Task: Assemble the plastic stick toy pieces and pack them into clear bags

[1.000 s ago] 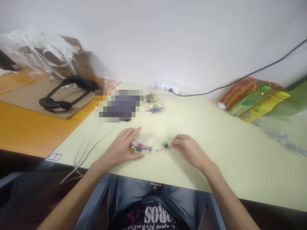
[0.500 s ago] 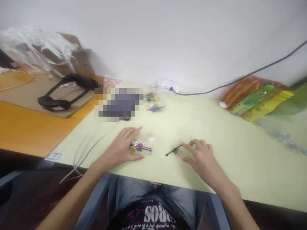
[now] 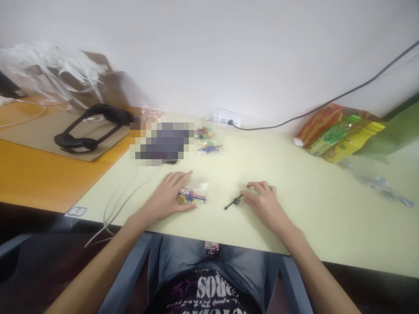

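Note:
My left hand (image 3: 166, 195) lies on the table with thumb and fingers spread around a clear plastic bag (image 3: 191, 197) of small red, blue and yellow plastic parts. Its palm side is at the bag's left edge. To the right, my right hand (image 3: 262, 200) curls its fingers over another small clear bag (image 3: 239, 201), which has a black rod-shaped part and a bright green part. The black part sticks out to the left of the fingers, while the green shows between them. The thumb and much of this bag are hidden under the hand.
Two more bags of coloured parts (image 3: 209, 147) lie farther back, beside a pixelated dark object (image 3: 165, 141). White cables (image 3: 113, 213) cross the left side. A green-labelled bottle (image 3: 334, 137), yellow packet (image 3: 356, 141) and clear plastic (image 3: 376, 181) are at right. A black frame-like device (image 3: 94, 126) sits on cardboard at left.
My right hand has moved left over its bag, and its thumb and forefinger have closed in on it. My left hand stays around its bag. The view has shifted slightly.

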The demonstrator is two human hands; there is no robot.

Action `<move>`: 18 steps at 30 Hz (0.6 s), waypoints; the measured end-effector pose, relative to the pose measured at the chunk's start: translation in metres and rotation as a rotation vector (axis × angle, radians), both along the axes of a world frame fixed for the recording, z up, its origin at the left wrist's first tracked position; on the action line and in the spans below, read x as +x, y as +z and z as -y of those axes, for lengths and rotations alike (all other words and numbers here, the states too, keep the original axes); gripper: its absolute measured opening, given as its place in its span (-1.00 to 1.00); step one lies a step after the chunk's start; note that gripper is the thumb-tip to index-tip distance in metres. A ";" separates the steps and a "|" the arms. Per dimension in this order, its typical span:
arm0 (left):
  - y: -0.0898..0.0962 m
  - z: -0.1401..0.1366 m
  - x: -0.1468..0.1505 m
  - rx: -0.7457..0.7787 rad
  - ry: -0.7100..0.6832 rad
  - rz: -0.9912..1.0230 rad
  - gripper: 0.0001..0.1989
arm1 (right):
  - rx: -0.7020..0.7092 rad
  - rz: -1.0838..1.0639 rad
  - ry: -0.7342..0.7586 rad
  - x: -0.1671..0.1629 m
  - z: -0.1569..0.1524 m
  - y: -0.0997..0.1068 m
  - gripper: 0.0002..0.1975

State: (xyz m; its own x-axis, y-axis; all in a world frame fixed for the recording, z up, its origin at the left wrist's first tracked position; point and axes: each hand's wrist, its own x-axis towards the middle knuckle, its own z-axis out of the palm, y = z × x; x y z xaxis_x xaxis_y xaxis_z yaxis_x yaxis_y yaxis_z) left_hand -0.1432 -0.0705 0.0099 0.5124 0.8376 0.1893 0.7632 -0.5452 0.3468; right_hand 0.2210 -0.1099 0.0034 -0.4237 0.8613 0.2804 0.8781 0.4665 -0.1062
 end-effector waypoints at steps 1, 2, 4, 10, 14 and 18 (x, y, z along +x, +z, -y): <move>0.000 -0.001 0.000 -0.003 -0.002 0.003 -0.02 | -0.017 -0.010 0.017 0.000 -0.004 0.000 -0.83; 0.000 -0.001 0.000 -0.006 -0.006 0.002 -0.02 | -0.033 -0.015 0.030 0.000 -0.007 0.001 -0.82; 0.000 -0.002 0.001 -0.012 -0.010 -0.008 -0.02 | -0.053 0.003 0.051 -0.002 -0.013 0.001 -0.80; 0.001 -0.011 0.003 -0.020 -0.022 -0.020 0.00 | -0.122 -0.019 0.038 -0.008 -0.019 0.009 -0.77; 0.003 -0.024 0.005 -0.015 -0.080 -0.016 -0.01 | -0.161 -0.169 -0.026 -0.012 -0.020 0.019 -0.78; 0.006 -0.031 0.008 -0.028 -0.107 -0.003 -0.03 | -0.207 -0.210 -0.044 -0.019 -0.029 0.025 -0.78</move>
